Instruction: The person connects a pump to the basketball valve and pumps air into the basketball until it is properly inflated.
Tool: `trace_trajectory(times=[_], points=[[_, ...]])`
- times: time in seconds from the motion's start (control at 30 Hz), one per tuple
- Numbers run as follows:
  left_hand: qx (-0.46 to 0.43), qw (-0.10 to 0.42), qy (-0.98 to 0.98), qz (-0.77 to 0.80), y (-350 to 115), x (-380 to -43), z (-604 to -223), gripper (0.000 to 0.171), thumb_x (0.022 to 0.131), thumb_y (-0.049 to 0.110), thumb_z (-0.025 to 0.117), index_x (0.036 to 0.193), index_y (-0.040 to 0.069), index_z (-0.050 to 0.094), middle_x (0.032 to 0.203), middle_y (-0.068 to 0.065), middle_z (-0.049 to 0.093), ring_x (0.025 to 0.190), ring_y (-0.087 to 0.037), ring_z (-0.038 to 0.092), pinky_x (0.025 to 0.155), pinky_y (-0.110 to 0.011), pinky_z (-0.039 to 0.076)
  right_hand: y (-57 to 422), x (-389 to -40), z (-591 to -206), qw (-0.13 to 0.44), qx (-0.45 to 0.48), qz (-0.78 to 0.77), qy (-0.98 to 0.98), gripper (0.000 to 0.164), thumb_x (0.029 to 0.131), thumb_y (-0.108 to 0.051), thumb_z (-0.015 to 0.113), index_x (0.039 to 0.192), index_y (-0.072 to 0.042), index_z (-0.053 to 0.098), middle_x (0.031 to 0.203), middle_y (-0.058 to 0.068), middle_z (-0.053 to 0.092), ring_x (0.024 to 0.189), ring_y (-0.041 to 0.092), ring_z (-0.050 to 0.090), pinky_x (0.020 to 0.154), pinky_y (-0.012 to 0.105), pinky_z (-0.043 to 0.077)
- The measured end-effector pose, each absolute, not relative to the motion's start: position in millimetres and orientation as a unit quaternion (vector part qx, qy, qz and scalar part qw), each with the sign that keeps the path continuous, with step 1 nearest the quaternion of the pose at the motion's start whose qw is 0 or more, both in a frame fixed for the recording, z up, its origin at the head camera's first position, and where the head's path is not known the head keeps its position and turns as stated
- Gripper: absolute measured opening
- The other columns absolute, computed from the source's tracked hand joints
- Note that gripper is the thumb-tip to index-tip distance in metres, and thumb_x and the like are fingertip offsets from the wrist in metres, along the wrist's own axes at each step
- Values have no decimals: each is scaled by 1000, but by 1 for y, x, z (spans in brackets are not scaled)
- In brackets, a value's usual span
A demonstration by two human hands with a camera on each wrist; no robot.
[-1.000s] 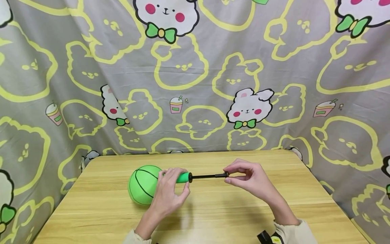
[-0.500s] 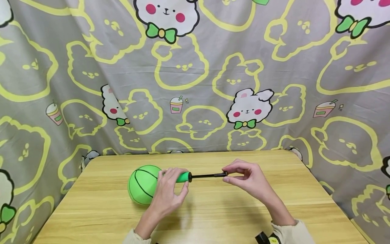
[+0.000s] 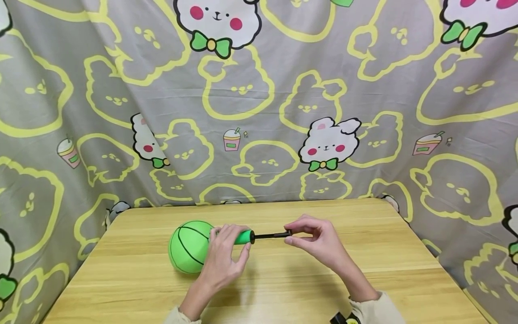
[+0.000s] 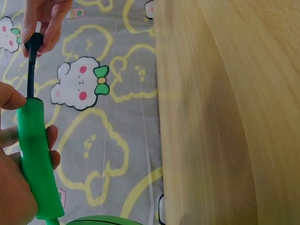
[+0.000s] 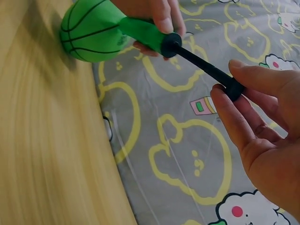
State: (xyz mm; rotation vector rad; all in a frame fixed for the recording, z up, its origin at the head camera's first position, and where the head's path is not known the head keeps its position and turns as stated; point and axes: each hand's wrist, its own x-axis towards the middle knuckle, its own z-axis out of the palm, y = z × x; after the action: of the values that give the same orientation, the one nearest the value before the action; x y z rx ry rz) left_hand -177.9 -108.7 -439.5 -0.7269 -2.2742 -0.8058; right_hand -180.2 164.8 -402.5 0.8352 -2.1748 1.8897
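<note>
A green ball point(image 3: 190, 247) with black seam lines sits at the left of the hands. My left hand point(image 3: 221, 258) grips the green barrel of a hand pump point(image 4: 35, 154), its fingers wrapped around it. The barrel's far end points at the ball, and in the right wrist view the two meet; the exact joint is hard to make out. From the barrel's other end a black rod point(image 5: 201, 63) sticks out. My right hand point(image 3: 317, 238) pinches the black handle point(image 5: 233, 89) at the rod's tip between thumb and fingers.
The wooden table point(image 3: 283, 288) spreads beneath both hands. Behind it hangs a grey curtain point(image 3: 259, 112) printed with cartoon animals. A black device point(image 3: 344, 318) sits at the right wrist, by the sleeve.
My right hand has moved left with the handle, so less of the rod shows outside the barrel. The left hand and the ball stay about where they were.
</note>
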Motion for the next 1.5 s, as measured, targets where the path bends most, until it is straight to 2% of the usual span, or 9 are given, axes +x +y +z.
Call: trace_trajectory(times=[0.23,0.6,0.8,1.03,1.23,1.5], points=[[-277,308,-860,-298,-105,-177,-442,29,87,23,68,114,14,68,106,2,70,101,-17,62,96,-52,38,154,-179,-409,67,263,637,-721,23,83,-3,83,106,-7,78,101,18,70,97,25,72,79,37,60],[-279,302,-864,-292,-101,-175,-443,29,86,23,69,114,15,67,105,3,69,100,-16,61,96,-50,37,140,-181,-420,90,260,635,-722,23,82,-4,84,105,-8,79,98,15,72,94,20,71,78,36,60],[-282,295,-866,-290,-97,-173,-444,29,86,23,69,114,14,67,105,2,68,98,-17,61,97,-49,38,130,-179,-426,86,257,652,-708,23,82,-2,84,104,-5,79,98,20,70,94,26,71,77,38,60],[-285,283,-875,-272,-92,-169,-445,29,87,24,70,114,14,66,106,2,68,99,-17,61,97,-50,38,120,-179,-431,90,251,631,-729,20,83,-6,84,102,-6,79,97,11,73,94,22,71,79,38,60],[-291,285,-872,-273,-95,-171,-443,28,85,23,69,112,19,65,104,7,68,97,-13,60,96,-47,37,123,-176,-427,56,259,642,-720,20,85,-8,83,103,-8,77,101,13,71,96,25,72,77,37,60],[-298,276,-869,-281,-95,-171,-445,26,90,24,67,115,20,64,107,7,68,100,-13,61,96,-46,36,138,-177,-416,22,276,644,-713,21,85,-4,82,105,-8,76,103,18,68,96,26,72,78,38,60]])
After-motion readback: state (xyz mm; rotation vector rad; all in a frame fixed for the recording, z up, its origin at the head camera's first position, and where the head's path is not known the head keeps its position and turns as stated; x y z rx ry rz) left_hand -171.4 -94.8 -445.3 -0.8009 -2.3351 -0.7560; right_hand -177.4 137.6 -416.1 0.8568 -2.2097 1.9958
